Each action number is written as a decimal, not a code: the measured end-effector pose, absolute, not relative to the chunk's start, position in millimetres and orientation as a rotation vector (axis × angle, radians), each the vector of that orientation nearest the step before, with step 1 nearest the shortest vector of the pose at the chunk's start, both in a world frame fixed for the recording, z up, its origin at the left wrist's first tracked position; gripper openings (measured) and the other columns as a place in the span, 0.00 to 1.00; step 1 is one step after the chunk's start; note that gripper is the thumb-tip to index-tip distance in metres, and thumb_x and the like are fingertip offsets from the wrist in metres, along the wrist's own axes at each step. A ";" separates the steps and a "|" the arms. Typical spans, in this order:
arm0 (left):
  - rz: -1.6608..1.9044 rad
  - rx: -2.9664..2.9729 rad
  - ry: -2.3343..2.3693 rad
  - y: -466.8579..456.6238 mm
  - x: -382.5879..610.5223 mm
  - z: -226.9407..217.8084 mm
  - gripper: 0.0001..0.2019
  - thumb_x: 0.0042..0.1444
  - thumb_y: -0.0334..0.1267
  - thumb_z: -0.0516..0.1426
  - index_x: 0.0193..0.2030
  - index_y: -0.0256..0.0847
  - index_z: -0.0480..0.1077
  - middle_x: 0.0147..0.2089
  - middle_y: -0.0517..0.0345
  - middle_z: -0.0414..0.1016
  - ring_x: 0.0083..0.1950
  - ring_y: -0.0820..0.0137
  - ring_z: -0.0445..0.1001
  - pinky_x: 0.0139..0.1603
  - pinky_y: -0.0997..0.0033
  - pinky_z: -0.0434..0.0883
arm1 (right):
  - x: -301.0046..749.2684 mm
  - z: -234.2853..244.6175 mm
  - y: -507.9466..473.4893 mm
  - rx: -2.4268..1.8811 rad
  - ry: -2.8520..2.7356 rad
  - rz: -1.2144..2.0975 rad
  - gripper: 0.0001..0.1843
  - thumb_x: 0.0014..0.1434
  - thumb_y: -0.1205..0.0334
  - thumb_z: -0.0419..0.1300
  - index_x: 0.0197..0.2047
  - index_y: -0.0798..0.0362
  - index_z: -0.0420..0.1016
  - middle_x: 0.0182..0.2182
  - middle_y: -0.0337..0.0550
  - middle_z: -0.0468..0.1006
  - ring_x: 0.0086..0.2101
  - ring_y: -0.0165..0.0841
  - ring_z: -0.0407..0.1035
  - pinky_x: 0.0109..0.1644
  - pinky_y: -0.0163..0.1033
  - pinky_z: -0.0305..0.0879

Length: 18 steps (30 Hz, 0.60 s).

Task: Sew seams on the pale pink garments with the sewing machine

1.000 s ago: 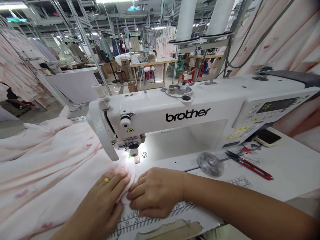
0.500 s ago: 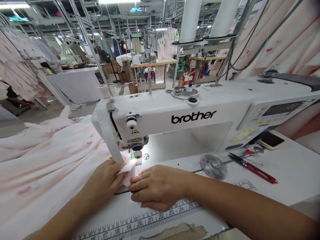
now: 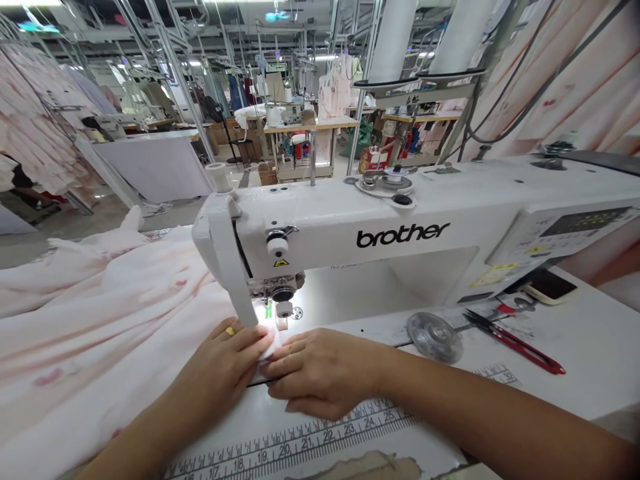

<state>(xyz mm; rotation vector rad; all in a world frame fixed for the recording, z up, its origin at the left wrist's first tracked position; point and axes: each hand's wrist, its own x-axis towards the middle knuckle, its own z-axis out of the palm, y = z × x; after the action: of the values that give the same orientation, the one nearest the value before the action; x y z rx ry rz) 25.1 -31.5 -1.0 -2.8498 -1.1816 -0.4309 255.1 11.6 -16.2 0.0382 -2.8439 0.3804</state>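
A white Brother sewing machine (image 3: 400,233) stands on the white table (image 3: 575,333). Pale pink fabric (image 3: 100,320) spreads from the left up to the lit presser foot (image 3: 283,320). My left hand (image 3: 225,363), with a gold ring, lies on the fabric edge just in front of the foot, fingers close together and pressing down. My right hand (image 3: 320,370) rests beside it on the right, fingers curled and pressed on a small bit of fabric between both hands. The fingertips nearly touch each other.
A printed ruler scale (image 3: 300,443) runs along the table's front. To the right lie a round metal disc (image 3: 434,335), red-handled thread snips (image 3: 520,340) and a phone (image 3: 550,285). Pink cloth hangs at right; other workstations and racks stand behind.
Both hands have slid the fabric edge away from me, up to the presser foot. The fabric over the ruler has been drawn off, baring more of the scale.
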 end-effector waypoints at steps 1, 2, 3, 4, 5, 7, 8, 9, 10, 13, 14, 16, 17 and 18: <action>-0.396 -2.825 -1.184 -29.7 24.3 -2.1 0.14 0.63 0.27 0.49 0.50 0.39 0.71 0.49 0.53 0.76 0.48 0.63 0.72 0.51 0.58 0.67 | 255.3 -16.1 12.1 0.038 -2.830 0.435 0.10 0.71 0.60 0.55 0.48 0.56 0.72 0.54 0.43 0.72 0.55 0.32 0.65 0.65 0.35 0.55; -0.363 -2.807 -1.191 -28.1 23.2 -3.3 0.14 0.63 0.27 0.49 0.53 0.37 0.70 0.49 0.52 0.76 0.48 0.61 0.71 0.51 0.57 0.68 | 255.5 -16.1 12.8 0.037 -2.814 0.492 0.11 0.72 0.60 0.55 0.50 0.58 0.71 0.54 0.45 0.72 0.55 0.33 0.64 0.65 0.36 0.55; -0.337 -2.798 -1.203 -26.8 22.1 -4.5 0.15 0.63 0.27 0.50 0.54 0.36 0.70 0.49 0.51 0.76 0.49 0.61 0.71 0.51 0.56 0.68 | 255.9 -16.1 13.4 0.033 -2.799 0.546 0.12 0.72 0.60 0.55 0.52 0.59 0.70 0.54 0.46 0.72 0.55 0.34 0.64 0.65 0.37 0.55; -0.320 -2.797 -1.212 -25.9 21.0 -5.5 0.15 0.63 0.28 0.51 0.55 0.35 0.69 0.49 0.50 0.76 0.49 0.60 0.71 0.52 0.56 0.69 | 256.2 -16.2 14.0 0.030 -2.783 0.590 0.12 0.72 0.60 0.55 0.53 0.59 0.70 0.54 0.47 0.72 0.56 0.34 0.64 0.65 0.37 0.55; -0.306 -2.801 -1.224 -25.4 20.0 -6.3 0.15 0.63 0.28 0.51 0.55 0.35 0.69 0.50 0.50 0.76 0.49 0.60 0.71 0.53 0.55 0.69 | 256.5 -16.3 14.5 0.037 -2.767 0.619 0.12 0.72 0.61 0.56 0.54 0.59 0.70 0.54 0.47 0.72 0.57 0.34 0.63 0.66 0.37 0.55; -0.300 -2.817 -1.251 -25.2 18.4 -7.0 0.16 0.64 0.28 0.50 0.56 0.36 0.68 0.49 0.50 0.75 0.50 0.60 0.71 0.54 0.55 0.68 | 257.2 -15.6 15.6 0.046 -2.725 0.622 0.11 0.72 0.62 0.55 0.54 0.58 0.70 0.54 0.48 0.71 0.58 0.34 0.61 0.66 0.38 0.55; -0.308 -2.825 -1.270 -25.2 17.9 -7.0 0.16 0.65 0.28 0.49 0.57 0.38 0.68 0.48 0.50 0.75 0.51 0.60 0.70 0.54 0.56 0.68 | 257.5 -14.8 16.1 0.018 -2.707 0.589 0.11 0.72 0.63 0.55 0.53 0.58 0.70 0.54 0.48 0.72 0.57 0.35 0.61 0.65 0.39 0.55; -0.326 -2.835 -1.288 -25.2 17.4 -6.9 0.16 0.65 0.28 0.48 0.57 0.39 0.68 0.47 0.51 0.75 0.51 0.61 0.70 0.53 0.56 0.69 | 257.9 -13.7 16.7 -0.039 -2.696 0.536 0.10 0.72 0.63 0.54 0.53 0.57 0.71 0.52 0.48 0.73 0.56 0.36 0.62 0.64 0.41 0.57; -0.354 -2.843 -1.302 -25.1 17.0 -6.9 0.16 0.66 0.28 0.47 0.57 0.40 0.67 0.45 0.51 0.75 0.51 0.61 0.70 0.52 0.57 0.69 | 258.2 -12.2 17.2 -0.121 -2.692 0.469 0.10 0.72 0.63 0.55 0.52 0.57 0.72 0.50 0.47 0.73 0.53 0.37 0.64 0.62 0.42 0.58; -0.439 -2.853 -1.323 -24.6 15.7 -7.5 0.16 0.65 0.28 0.47 0.57 0.42 0.66 0.44 0.52 0.74 0.50 0.62 0.70 0.51 0.58 0.69 | 258.9 -7.2 18.6 -0.355 -2.725 0.300 0.09 0.70 0.64 0.59 0.52 0.56 0.73 0.43 0.45 0.74 0.45 0.38 0.64 0.55 0.44 0.61; -0.460 -2.852 -1.326 -24.5 15.2 -7.8 0.16 0.65 0.28 0.47 0.56 0.42 0.66 0.44 0.53 0.74 0.50 0.62 0.70 0.51 0.58 0.69 | 258.9 -5.6 18.9 -0.387 -2.743 0.277 0.10 0.69 0.64 0.60 0.53 0.56 0.73 0.42 0.44 0.73 0.44 0.37 0.64 0.54 0.43 0.60; -0.483 -2.847 -1.342 -24.5 14.1 -8.2 0.15 0.64 0.28 0.48 0.55 0.42 0.66 0.44 0.53 0.75 0.50 0.62 0.71 0.50 0.58 0.69 | 258.5 -3.2 18.9 -0.404 -2.773 0.268 0.11 0.69 0.64 0.61 0.53 0.56 0.73 0.41 0.44 0.72 0.43 0.37 0.63 0.53 0.42 0.60; -0.495 -2.843 -1.350 -24.6 13.8 -7.9 0.14 0.64 0.28 0.48 0.53 0.42 0.67 0.43 0.54 0.75 0.49 0.62 0.71 0.49 0.58 0.69 | 258.1 -2.3 18.7 -0.406 -2.785 0.277 0.11 0.69 0.63 0.61 0.53 0.55 0.73 0.40 0.43 0.72 0.42 0.37 0.62 0.52 0.42 0.59; -0.514 -2.839 -1.359 -24.9 13.8 -7.2 0.12 0.64 0.29 0.49 0.51 0.42 0.68 0.43 0.54 0.75 0.49 0.62 0.71 0.48 0.59 0.69 | 257.7 -1.6 18.5 -0.410 -2.792 0.287 0.10 0.69 0.63 0.61 0.52 0.55 0.73 0.40 0.43 0.71 0.41 0.37 0.62 0.51 0.41 0.59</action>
<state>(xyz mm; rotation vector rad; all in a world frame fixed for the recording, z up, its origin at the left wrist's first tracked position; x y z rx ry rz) 13.8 -24.9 -7.2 -2.8389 -1.3587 -0.5136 257.7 18.5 -1.6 -0.4098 -2.7919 0.2872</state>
